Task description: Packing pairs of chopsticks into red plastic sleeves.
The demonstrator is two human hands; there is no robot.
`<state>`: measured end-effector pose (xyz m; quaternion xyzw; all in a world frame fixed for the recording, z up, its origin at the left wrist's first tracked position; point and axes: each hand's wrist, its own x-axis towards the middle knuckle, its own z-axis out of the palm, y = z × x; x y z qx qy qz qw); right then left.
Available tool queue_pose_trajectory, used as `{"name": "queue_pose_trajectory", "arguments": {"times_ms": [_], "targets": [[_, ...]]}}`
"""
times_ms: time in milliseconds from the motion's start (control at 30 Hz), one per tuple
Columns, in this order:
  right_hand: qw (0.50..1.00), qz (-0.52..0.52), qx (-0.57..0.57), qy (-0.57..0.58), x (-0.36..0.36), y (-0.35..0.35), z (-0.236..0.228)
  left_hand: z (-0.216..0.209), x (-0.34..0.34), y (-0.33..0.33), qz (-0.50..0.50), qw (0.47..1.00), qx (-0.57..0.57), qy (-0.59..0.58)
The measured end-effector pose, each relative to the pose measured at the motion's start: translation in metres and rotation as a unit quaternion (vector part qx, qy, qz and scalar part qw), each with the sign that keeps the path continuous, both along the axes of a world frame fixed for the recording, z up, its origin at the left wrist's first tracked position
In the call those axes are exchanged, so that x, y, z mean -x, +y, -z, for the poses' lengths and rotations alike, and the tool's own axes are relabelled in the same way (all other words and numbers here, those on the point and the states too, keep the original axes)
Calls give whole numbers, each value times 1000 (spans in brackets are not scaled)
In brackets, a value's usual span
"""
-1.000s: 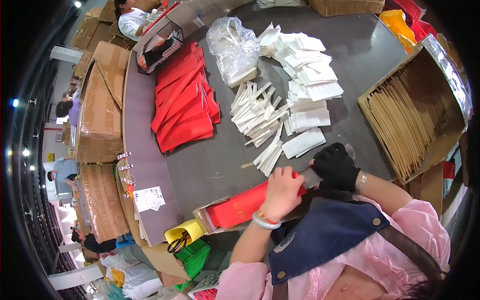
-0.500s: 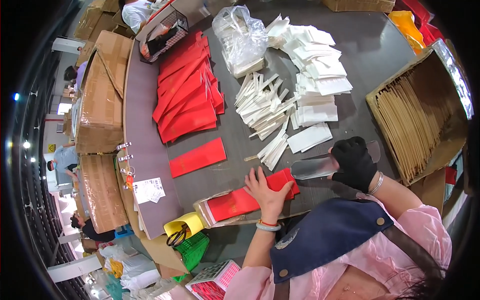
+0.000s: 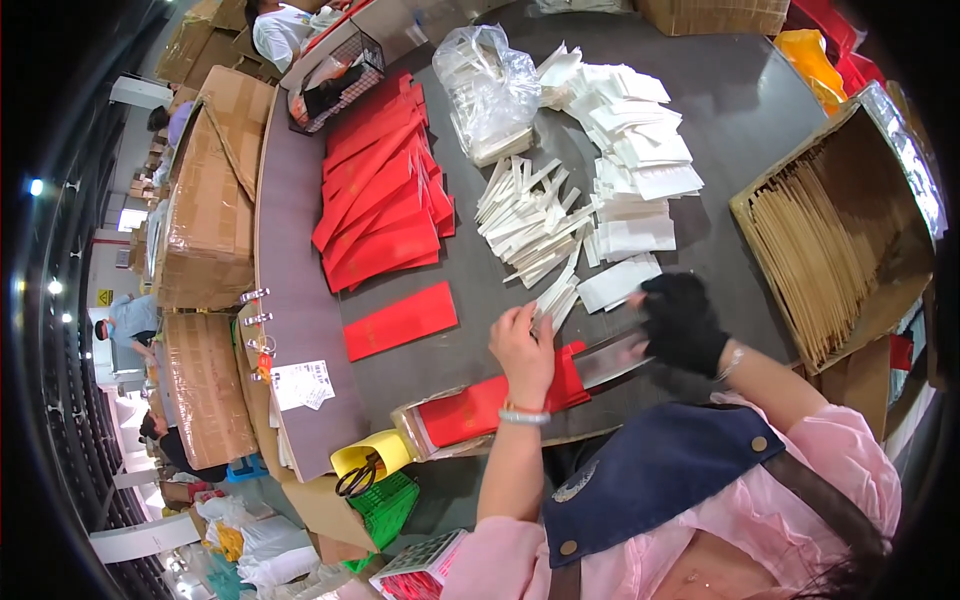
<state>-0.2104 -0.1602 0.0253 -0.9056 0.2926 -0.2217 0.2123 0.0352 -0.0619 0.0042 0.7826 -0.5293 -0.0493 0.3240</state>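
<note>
My left hand [image 3: 524,352] has its fingers curled at the near end of some narrow white paper strips [image 3: 560,297]; anything between the fingertips is hidden. Beneath its wrist lies a stack of red envelopes [image 3: 467,413] on a small cardboard tray. A clear plastic sheet [image 3: 612,362] extends from the right end of the top envelope. My right hand [image 3: 684,322], in a black fingerless glove, is slightly blurred above the sheet's right end. Its thumb and forefinger are apart, close to a flat white paper packet [image 3: 619,284]. A single red envelope [image 3: 400,321] lies farther left.
Overlapping red envelopes [image 3: 385,190] cover the table's left side. White packets [image 3: 640,150] and a clear bag [image 3: 485,90] lie farther back. An open carton [image 3: 745,205] of brown pieces stands right. Black-handled scissors [image 3: 360,474] sit in a yellow holder [image 3: 372,453] at near left.
My left hand has lifted off the red envelopes and moved up to the white strips. The clear sheet has shifted left and lower. My right hand has come off the sheet, moving slightly left.
</note>
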Motion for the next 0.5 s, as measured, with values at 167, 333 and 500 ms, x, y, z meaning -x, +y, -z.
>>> {"name": "queue_pose_trajectory", "arguments": {"times_ms": [167,333,500], "targets": [[967,254,14,-30,132,-38,-16,6,-25,-19,25,995,-82,-48],[855,502,57,116,300,-55,5,5,-27,-23,36,999,-24,18],[848,490,-20,199,341,-60,28,-5,-30,-21,7,982,-26,185]]}}
